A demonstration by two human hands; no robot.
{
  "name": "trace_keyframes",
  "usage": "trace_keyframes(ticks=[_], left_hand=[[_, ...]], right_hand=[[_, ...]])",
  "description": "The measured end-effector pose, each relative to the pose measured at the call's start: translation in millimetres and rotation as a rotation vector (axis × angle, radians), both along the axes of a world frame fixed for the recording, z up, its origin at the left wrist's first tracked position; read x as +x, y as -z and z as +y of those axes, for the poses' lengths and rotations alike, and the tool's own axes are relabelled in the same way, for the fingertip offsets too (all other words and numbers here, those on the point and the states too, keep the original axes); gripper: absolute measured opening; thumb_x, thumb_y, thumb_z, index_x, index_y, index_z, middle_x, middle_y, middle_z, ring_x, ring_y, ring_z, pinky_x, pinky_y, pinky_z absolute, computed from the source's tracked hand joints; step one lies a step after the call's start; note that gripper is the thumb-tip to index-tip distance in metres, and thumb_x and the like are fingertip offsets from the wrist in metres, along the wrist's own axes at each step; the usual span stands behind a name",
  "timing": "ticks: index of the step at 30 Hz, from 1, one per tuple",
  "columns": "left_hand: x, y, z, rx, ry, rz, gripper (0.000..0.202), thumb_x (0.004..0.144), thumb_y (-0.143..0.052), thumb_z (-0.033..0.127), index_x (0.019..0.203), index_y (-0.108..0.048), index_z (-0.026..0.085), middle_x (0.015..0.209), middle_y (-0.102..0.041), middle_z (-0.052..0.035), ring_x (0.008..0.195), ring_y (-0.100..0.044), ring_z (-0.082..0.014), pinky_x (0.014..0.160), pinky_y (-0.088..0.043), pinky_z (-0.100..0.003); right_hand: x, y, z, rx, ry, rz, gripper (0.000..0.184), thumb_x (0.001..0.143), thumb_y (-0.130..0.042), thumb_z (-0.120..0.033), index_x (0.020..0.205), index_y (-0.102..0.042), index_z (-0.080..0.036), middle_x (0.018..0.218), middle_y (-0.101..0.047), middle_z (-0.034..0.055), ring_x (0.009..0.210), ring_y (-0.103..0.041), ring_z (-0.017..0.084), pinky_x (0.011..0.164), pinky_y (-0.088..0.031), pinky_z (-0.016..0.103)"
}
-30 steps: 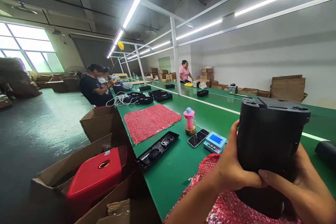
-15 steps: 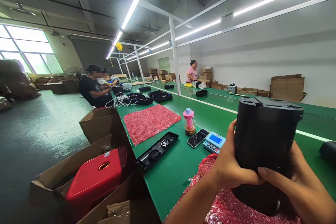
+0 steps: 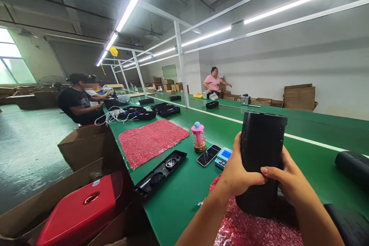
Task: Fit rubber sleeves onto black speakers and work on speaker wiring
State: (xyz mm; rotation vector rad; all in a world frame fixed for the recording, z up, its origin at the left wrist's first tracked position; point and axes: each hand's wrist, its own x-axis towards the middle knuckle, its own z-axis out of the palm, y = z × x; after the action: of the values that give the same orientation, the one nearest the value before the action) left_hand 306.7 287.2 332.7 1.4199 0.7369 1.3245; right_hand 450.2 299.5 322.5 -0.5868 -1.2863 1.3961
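Head view: L hand (image 3: 240, 175) & R hand (image 3: 284, 180) both clasp tall matte black plastic speaker housing (image 3: 261, 153), upright w/ base on red bubble-wrap sheet (image 3: 248, 230), smooth green bench (image 3: 184, 192)

The black housing (image 3: 261, 161) hides most fingers (image 3: 266, 170); the red case (image 3: 77, 215) is cut off below.
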Motion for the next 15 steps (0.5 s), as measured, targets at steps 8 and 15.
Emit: trace_keyframes(ticks=[8, 15], left_hand=[[0, -3.5, 0, -0.046, -0.014, -0.042, 0.099, 0.050, -0.068, 0.003, 0.134, -0.020, 0.026, 0.106, -0.058, -0.0020, 0.091, -0.059, -0.0209, 0.075, -0.049, -0.032], [4, 2.8, 2, -0.004, -0.054, -0.044, 0.104, 0.054, -0.068, 0.004, 0.138, -0.012, 0.029, 0.117, -0.055, -0.0037, 0.098, -0.058, -0.0224, 0.079, -0.050, -0.033]], right_hand=[[-4, 1.5, 3, 0.074, 0.032, -0.052, 0.078, 0.072, -0.072, -0.031, 0.135, -0.026, -0.028, 0.130, -0.047, 0.0050, 0.118, -0.046, 0.024, 0.101, -0.040, 0.040], [-12, 5.9, 7, 0.028, 0.063, 0.109, 0.075, 0.070, -0.071, -0.030, 0.132, -0.029, -0.028, 0.126, -0.050, 0.0029, 0.115, -0.046, 0.026, 0.101, -0.037, 0.043]])
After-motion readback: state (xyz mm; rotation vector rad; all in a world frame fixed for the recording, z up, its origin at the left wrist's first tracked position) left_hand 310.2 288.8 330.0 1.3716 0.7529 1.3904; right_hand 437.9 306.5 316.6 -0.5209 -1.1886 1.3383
